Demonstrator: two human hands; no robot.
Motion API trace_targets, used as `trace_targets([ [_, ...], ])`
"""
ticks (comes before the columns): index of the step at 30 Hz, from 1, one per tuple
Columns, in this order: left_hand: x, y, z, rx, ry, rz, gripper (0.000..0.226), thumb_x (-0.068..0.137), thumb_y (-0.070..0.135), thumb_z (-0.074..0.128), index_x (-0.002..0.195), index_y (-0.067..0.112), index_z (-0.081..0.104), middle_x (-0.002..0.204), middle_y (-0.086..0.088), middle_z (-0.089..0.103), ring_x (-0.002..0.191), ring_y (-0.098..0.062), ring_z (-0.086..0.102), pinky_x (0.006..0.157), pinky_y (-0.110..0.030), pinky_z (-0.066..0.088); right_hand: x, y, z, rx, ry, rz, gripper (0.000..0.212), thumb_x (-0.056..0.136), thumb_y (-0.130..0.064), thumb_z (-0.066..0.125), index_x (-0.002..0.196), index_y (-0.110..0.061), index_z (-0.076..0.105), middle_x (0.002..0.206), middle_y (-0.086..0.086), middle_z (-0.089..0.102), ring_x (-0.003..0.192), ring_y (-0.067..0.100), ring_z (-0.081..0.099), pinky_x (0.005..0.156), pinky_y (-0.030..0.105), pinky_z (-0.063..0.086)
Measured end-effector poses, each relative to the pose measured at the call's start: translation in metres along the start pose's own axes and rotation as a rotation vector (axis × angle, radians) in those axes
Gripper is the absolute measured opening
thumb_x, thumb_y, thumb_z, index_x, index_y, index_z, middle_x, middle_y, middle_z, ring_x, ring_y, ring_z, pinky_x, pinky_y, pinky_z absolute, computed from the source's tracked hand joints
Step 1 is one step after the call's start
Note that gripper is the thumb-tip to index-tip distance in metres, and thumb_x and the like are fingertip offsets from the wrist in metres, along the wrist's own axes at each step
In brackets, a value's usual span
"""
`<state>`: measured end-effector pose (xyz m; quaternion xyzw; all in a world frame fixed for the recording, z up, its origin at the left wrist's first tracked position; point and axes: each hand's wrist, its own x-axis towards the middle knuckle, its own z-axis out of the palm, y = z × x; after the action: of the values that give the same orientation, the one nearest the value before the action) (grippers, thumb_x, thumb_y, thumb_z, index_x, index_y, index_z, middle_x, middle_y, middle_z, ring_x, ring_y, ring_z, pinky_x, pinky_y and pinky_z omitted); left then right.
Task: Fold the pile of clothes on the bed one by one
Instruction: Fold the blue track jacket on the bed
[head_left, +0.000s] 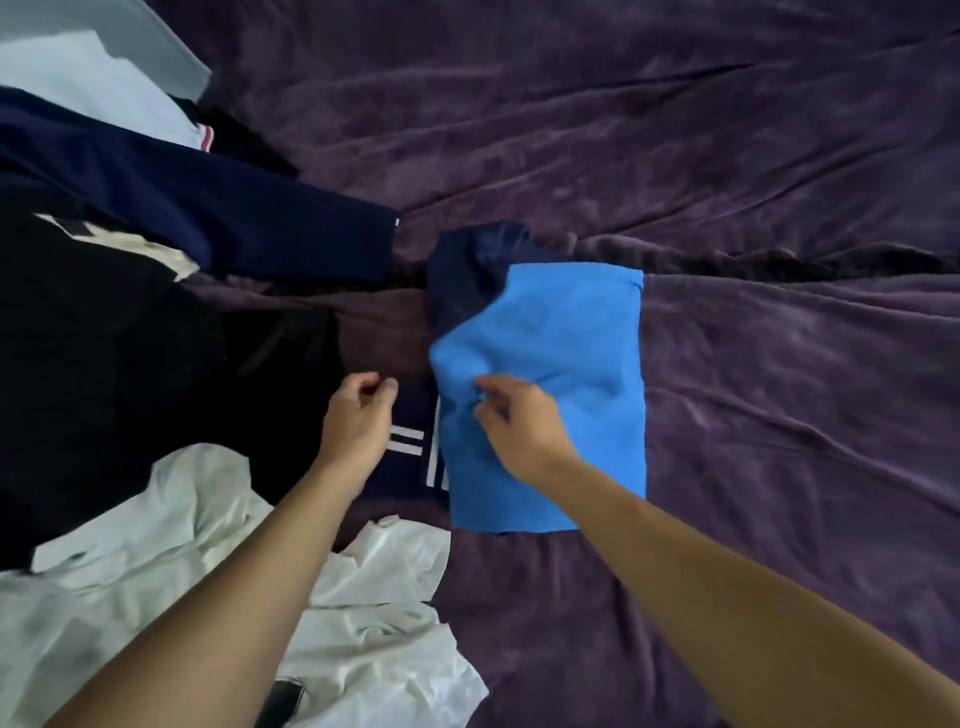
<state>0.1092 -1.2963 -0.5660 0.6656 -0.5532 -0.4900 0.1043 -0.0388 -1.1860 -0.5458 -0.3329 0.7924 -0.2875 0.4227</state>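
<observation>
Blue shirt (561, 364), partly folded, lies on the bed (779, 415), long axis running away from the person. Right hand (519, 426) pinches its left edge; left hand (358, 415), curled just left of it, hold unclear.

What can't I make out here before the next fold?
Head view only.
- Right hand: fingertips blurred; grip on blue shirt unclear.
- Left hand: curled fingers hide whether it holds cloth.
- Striped navy garment: mostly under the shirt and left hand.
- Clothes pile: cut off by left edge.
</observation>
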Motion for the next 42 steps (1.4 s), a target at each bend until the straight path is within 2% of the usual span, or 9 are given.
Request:
trace_targets([
  [3, -0.002, 0.014, 0.027, 0.067, -0.006, 0.137, 0.052, 0.091, 0.043, 0.056, 0.134, 0.015, 0.046, 0.106, -0.005, 0.063, 0.107, -0.028, 0.06, 0.09, -0.031, 0.044, -0.008, 0.037, -0.037, -0.085, 0.432, -0.107, 0.035, 0.09, -0.01, 0.056, 0.124, -0.017, 0.06, 0.121, 0.003, 0.059, 0.106, 0.024, 0.058, 0.087, 0.021, 0.042],
  [5, -0.004, 0.024, 0.05, 0.049, -0.059, 0.143, 0.062, 0.09, 0.049, 0.055, 0.14, 0.015, 0.038, 0.125, -0.01, 0.06, 0.118, -0.028, 0.055, 0.095, -0.03, 0.04, -0.008, 0.068, -0.061, -0.16, 0.527, 0.046, 0.047, 0.091, -0.024, 0.06, 0.136, -0.02, 0.049, 0.133, 0.004, 0.051, 0.121, 0.026, 0.049, 0.094, 0.034, 0.041],
  [8, -0.01, 0.027, 0.084, 0.139, -0.087, 0.115, 0.074, 0.088, 0.06, 0.048, 0.145, 0.017, 0.027, 0.135, -0.013, 0.052, 0.123, -0.035, 0.049, 0.101, -0.044, 0.04, 0.001, 0.102, -0.069, -0.082, 0.384, 0.347, 0.075, 0.088, -0.049, 0.059, 0.15, -0.028, 0.023, 0.149, 0.005, 0.037, 0.132, 0.027, 0.04, 0.1, 0.042, 0.038],
  [11, -0.017, 0.027, 0.103, 0.238, 0.017, 0.16, 0.076, 0.09, 0.057, 0.047, 0.147, 0.014, 0.021, 0.13, -0.017, 0.055, 0.116, -0.039, 0.052, 0.095, -0.047, 0.044, 0.007, 0.118, -0.046, -0.052, 0.304, 0.388, 0.083, 0.087, -0.06, 0.054, 0.152, -0.035, 0.009, 0.149, 0.004, 0.038, 0.127, 0.03, 0.048, 0.095, 0.04, 0.04],
  [15, -0.026, 0.032, 0.102, 0.276, 0.047, 0.228, 0.065, 0.092, 0.044, 0.052, 0.142, 0.011, 0.027, 0.119, -0.017, 0.061, 0.107, -0.04, 0.057, 0.086, -0.042, 0.043, -0.003, 0.125, -0.042, -0.038, 0.375, 0.34, 0.076, 0.086, -0.057, 0.055, 0.15, -0.039, 0.017, 0.133, 0.001, 0.055, 0.116, 0.029, 0.055, 0.078, 0.033, 0.037],
  [21, -0.097, 0.063, 0.116, 0.377, 0.044, 0.341, 0.07, 0.095, 0.037, 0.05, 0.151, 0.022, 0.009, 0.111, -0.018, 0.064, 0.1, -0.041, 0.058, 0.084, -0.045, 0.046, -0.067, 0.125, -0.087, -0.077, 0.453, 0.211, 0.061, 0.09, -0.048, 0.053, 0.145, -0.042, 0.027, 0.123, 0.0, 0.059, 0.108, 0.028, 0.058, 0.078, 0.035, 0.04],
  [30, -0.269, 0.095, 0.224, 0.373, -0.073, 0.455, 0.059, 0.097, 0.034, 0.047, 0.148, 0.041, 0.018, 0.118, -0.015, 0.064, 0.101, -0.037, 0.059, 0.083, -0.042, 0.046, -0.208, 0.206, -0.229, -0.17, 0.529, 0.236, 0.057, 0.093, -0.045, 0.051, 0.145, -0.042, 0.029, 0.118, -0.002, 0.057, 0.098, 0.028, 0.06, 0.075, 0.035, 0.044],
  [35, -0.37, 0.13, 0.321, 0.257, -0.143, 0.51, 0.041, 0.098, 0.032, 0.048, 0.139, 0.033, 0.045, 0.126, -0.009, 0.062, 0.112, -0.032, 0.056, 0.089, -0.036, 0.044, -0.282, 0.271, -0.34, -0.245, 0.651, 0.2, 0.057, 0.092, -0.046, 0.052, 0.145, -0.037, 0.033, 0.119, 0.001, 0.058, 0.102, 0.029, 0.06, 0.081, 0.038, 0.045],
  [42, -0.492, 0.186, 0.434, 0.087, -0.276, 0.607, 0.041, 0.099, 0.026, 0.048, 0.139, 0.023, 0.046, 0.133, 0.002, 0.057, 0.119, -0.02, 0.053, 0.088, -0.022, 0.036, -0.361, 0.346, -0.492, -0.38, 0.738, 0.212, 0.055, 0.093, -0.05, 0.049, 0.144, -0.041, 0.03, 0.123, -0.001, 0.056, 0.104, 0.028, 0.06, 0.078, 0.04, 0.048],
])
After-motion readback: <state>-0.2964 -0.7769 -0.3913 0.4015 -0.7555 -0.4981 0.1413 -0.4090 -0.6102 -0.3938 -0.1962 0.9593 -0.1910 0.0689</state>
